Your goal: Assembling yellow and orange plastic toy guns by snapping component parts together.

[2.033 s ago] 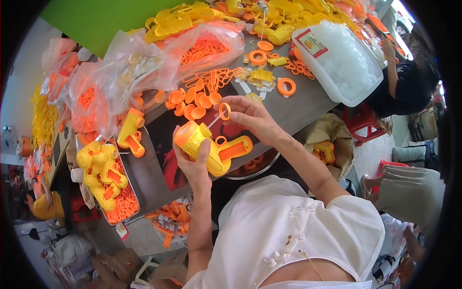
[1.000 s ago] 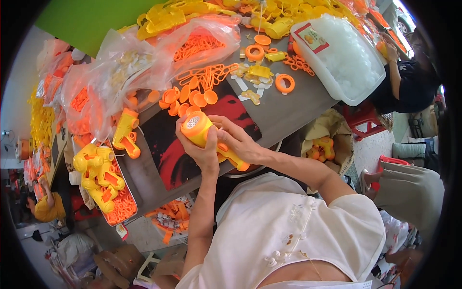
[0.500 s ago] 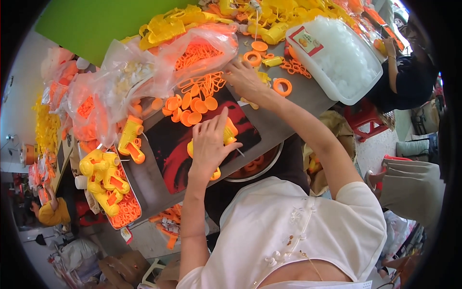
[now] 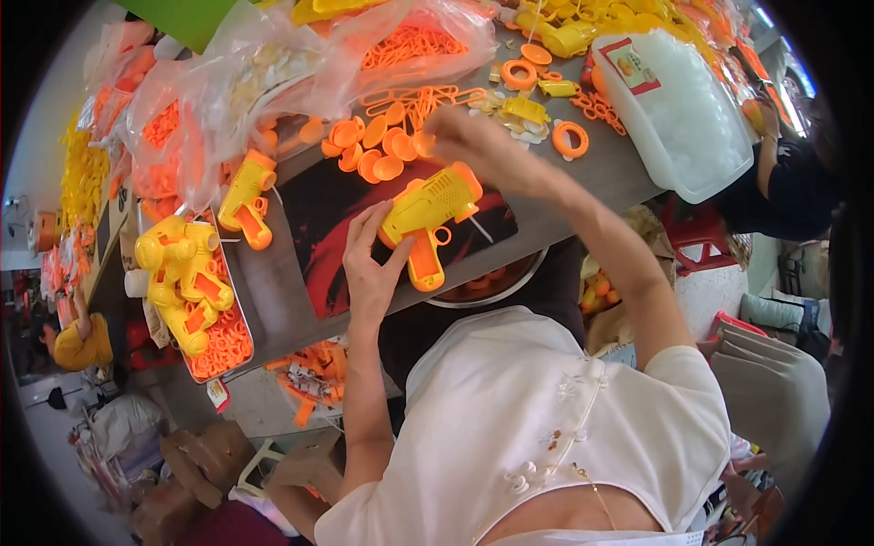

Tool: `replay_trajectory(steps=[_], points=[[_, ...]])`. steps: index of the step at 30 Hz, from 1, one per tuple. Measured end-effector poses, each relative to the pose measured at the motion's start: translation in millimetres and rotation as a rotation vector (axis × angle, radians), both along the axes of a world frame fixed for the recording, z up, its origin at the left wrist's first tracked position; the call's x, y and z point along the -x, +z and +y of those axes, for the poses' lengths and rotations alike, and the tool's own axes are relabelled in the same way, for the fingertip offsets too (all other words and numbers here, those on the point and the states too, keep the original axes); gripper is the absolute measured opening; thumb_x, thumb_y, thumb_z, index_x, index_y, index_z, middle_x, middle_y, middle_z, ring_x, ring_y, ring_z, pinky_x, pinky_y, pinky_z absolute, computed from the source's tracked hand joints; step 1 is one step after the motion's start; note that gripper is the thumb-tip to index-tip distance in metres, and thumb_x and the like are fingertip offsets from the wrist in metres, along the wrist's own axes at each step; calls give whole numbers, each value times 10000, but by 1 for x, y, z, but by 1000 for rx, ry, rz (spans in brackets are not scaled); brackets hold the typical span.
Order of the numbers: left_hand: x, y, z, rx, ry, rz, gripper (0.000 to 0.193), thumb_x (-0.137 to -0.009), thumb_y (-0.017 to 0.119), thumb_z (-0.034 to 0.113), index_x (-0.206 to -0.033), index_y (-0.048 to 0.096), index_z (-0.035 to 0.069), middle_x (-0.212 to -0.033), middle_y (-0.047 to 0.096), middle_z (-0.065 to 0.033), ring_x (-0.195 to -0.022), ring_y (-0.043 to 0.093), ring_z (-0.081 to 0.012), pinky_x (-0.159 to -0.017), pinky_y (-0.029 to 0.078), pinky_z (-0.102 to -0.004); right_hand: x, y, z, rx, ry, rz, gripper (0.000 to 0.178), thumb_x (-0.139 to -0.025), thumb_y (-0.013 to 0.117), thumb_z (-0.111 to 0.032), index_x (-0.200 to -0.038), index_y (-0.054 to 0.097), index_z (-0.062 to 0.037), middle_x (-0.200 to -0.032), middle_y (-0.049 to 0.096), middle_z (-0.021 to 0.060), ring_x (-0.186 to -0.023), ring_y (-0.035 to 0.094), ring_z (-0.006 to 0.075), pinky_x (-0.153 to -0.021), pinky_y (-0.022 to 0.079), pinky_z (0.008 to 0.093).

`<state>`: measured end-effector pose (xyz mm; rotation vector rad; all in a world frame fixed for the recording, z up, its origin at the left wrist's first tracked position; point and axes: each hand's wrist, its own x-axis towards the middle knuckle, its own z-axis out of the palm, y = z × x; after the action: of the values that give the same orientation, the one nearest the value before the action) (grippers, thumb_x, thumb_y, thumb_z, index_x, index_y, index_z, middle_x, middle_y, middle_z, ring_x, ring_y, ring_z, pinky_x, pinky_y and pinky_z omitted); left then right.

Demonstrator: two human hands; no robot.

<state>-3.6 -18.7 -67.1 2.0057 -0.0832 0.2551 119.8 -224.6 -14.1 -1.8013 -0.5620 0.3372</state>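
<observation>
Toy gun [image 4: 430, 217], yellow with orange parts, is gripped at its back end by the left hand [image 4: 368, 273], over the dark mat [image 4: 314, 246] on the table [image 4: 259, 291]. A thin white rod [image 4: 482, 229] sticks out near its orange front. The right hand [image 4: 473, 146], blurred and apart from the left, is near some orange discs [image 4: 388, 167]; whether it holds anything cannot be told. A second toy gun [image 4: 242, 198] lies left of the mat.

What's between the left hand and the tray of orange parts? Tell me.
From the left hand, the red-and-black mat, then bare grey tabletop, in the head view.
</observation>
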Motion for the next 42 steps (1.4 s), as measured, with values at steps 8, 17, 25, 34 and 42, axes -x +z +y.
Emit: replay_trajectory(steps=[8, 17, 25, 34, 42], points=[[0, -4, -8, 161, -20, -14, 514, -766, 734, -1, -1256, 581, 20, -1217, 547, -108, -1128, 562, -227, -958, 469, -320, 42, -18, 24, 261, 119, -550, 101, -845, 649, -210, -880, 688, -124, -800, 632, 17, -884, 531, 187, -846, 324, 371], [-1, -3, -10, 446, 88, 175, 302, -922, 644, 106, -1197, 610, -14, -1097, 623, -48, -961, 582, -88, -835, 467, -219, 44, -16, 43, 407, 33, -547, 94, -775, 700, -192, -815, 671, -112, -737, 606, 24, -820, 548, 214, -840, 341, 369], [-3, -5, -9, 406, 130, 184, 306, -896, 671, 97, -1186, 636, 6, -1053, 654, -28, -905, 582, -65, -814, 455, -205, 18, -26, -15, 241, -198, -547, 102, -792, 701, -175, -853, 676, -98, -913, 597, 81, -1009, 550, 253, -888, 404, 405], [-3, -12, -9, 361, 132, 133, 304, -905, 663, 109, -1194, 635, 19, -1034, 658, -37, -870, 578, -65, -760, 450, -191, -13, -49, -69, 749, -228, -513, 184, -784, 704, -270, -894, 642, -137, -933, 563, 54, -1041, 502, 223, -905, 323, 398], [-7, -15, -18, 383, 126, 155, 293, -908, 660, 102, -1182, 628, 4, -1114, 616, -57, -968, 570, -106, -852, 452, -234, -19, -43, -79, 675, -247, -368, 211, -777, 711, -276, -826, 602, -101, -892, 589, 55, -972, 537, 231, -874, 336, 394]])
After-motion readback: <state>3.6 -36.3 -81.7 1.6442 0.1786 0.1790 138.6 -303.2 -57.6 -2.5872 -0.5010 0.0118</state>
